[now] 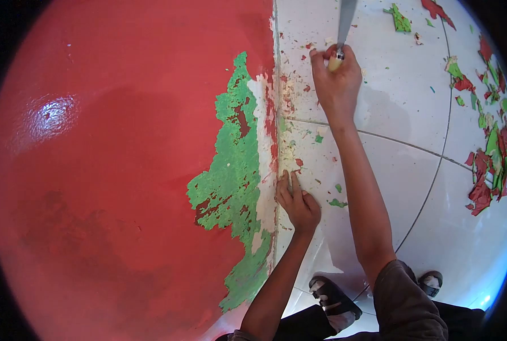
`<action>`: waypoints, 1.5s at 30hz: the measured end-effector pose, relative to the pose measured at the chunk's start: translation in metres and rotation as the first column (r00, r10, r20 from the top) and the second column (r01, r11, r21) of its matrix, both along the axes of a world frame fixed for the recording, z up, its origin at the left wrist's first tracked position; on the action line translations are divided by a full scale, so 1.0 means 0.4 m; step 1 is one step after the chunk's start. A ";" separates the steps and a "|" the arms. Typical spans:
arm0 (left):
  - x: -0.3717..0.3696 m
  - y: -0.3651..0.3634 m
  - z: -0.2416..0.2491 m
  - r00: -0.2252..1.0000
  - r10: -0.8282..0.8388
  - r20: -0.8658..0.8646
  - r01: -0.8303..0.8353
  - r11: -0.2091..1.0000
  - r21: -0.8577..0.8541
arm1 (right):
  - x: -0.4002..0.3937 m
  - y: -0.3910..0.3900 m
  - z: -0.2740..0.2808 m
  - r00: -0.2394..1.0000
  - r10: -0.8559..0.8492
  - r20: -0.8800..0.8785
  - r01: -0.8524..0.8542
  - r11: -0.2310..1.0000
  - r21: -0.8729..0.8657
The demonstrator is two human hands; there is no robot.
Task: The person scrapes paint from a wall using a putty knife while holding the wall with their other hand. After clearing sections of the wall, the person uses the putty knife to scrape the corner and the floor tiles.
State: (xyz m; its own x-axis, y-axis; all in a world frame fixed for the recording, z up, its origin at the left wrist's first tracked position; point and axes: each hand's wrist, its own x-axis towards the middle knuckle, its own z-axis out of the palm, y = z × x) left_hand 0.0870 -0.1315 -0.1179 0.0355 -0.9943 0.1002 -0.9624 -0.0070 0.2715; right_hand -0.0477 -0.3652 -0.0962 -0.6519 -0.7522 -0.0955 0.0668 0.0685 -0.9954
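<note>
My right hand (339,82) is closed around the pale handle (336,61) of a scraper, whose metal blade (346,23) points away from me and runs out of the top of the view. It is held over the white tiles, a little right of the wall's base. Nearer to me, my left hand (299,204) rests with fingers stretched out on the floor edge against the wall. Beside it, the red wall (123,159) has a ragged patch of exposed green paint (231,165) and a bare whitish strip (265,187) along its bottom edge.
White floor tiles (401,182) with dark joints lie to the right. Red and green paint flakes (492,165) are heaped at the far right, with a green flake (400,20) near the top. Crumbs line the wall's base. My sandalled foot (334,298) stands at the bottom.
</note>
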 end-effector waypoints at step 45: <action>-0.001 -0.002 0.006 1.000 -0.023 0.021 0.023 1.000 -0.004 | 0.082 -0.125 0.019 0.726 0.257 -0.638 -0.622 0.641 -0.449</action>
